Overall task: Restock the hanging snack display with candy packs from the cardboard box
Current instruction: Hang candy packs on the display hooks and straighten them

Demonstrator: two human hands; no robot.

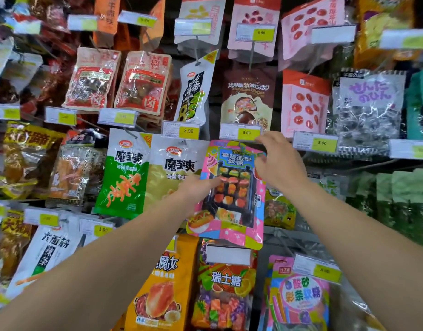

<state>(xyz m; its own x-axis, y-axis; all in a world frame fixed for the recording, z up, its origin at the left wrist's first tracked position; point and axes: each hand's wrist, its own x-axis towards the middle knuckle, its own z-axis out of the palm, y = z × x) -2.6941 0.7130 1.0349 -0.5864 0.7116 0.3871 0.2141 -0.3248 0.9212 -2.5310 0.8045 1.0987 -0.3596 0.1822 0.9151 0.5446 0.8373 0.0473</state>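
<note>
The candy pack, a pink pouch with a clear window showing small sushi-shaped gummies, sat in the middle of the hanging snack display, held up between both hands in front of the other hanging goods. Nearest the camera, two bare forearms reached up from the lower corners of the view toward it. The left hand came in from the lower left and gripped the pack's left edge, thumb lying across the front of the window and the rest of the fingers hidden behind the pouch. The right hand was at the pack's upper right corner, fingers curled, the upper ones reaching toward the top edge just under a yellow price tag marked 5.00; whether they actually pinched the pack or only touched it could not be told. Just left of the pack hung a cream pouch and, beside that, a green and white pouch. Below it hung a fruit candy bag and an orange pouch. Farther up, behind the price tag, hung a brown chocolate pouch, with a pink pouch of red sweets to its right.
</note>
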